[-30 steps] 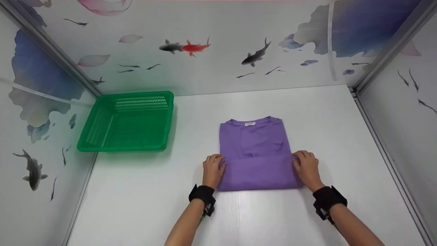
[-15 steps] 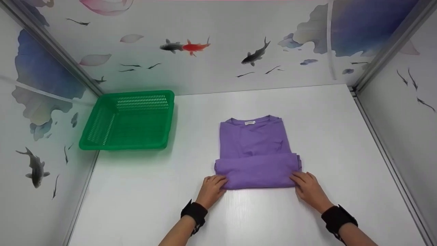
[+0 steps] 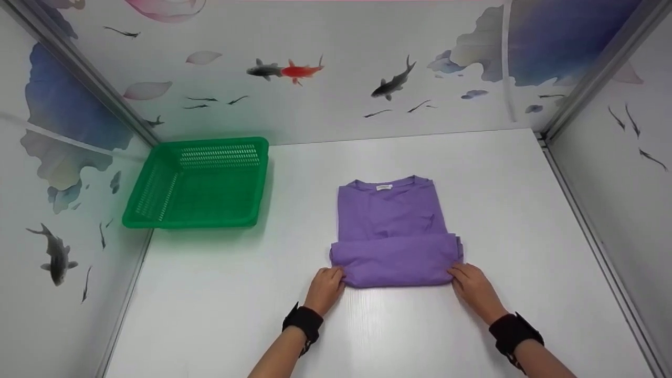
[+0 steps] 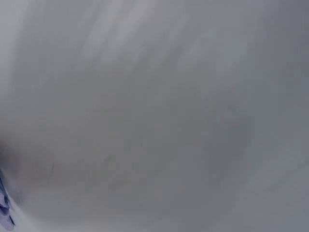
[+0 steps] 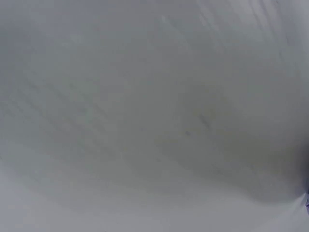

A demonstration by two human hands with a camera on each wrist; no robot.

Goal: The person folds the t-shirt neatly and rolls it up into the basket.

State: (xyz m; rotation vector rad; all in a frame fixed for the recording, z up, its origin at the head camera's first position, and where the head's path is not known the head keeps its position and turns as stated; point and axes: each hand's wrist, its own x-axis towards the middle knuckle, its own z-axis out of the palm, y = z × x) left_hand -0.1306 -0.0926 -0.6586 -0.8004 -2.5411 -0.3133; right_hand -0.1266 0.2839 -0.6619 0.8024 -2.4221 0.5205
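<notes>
A purple T-shirt (image 3: 391, 212) lies on the white table with its neckline and label at the far end. Its sides are tucked in, and the lower part is doubled up over the front as a wide band. At the band's near left corner, my left hand (image 3: 324, 287) pinches the fabric between thumb and fingers. My right hand (image 3: 476, 290) grips the near right corner in the same way. Only a scrap of purple cloth (image 4: 5, 212) shows at the left wrist view's lower left edge; the right wrist view is nearly all table surface.
A green plastic basket (image 3: 210, 199) with perforated sides stands at the back left of the white table (image 3: 294, 220). Panels painted with fish and lotus leaves (image 3: 336, 115) enclose the table at the back and both sides.
Both hands have moved from the sides of the shirt's folded part down to its near corners. The lower part is now folded over again into a thicker, narrower band.
</notes>
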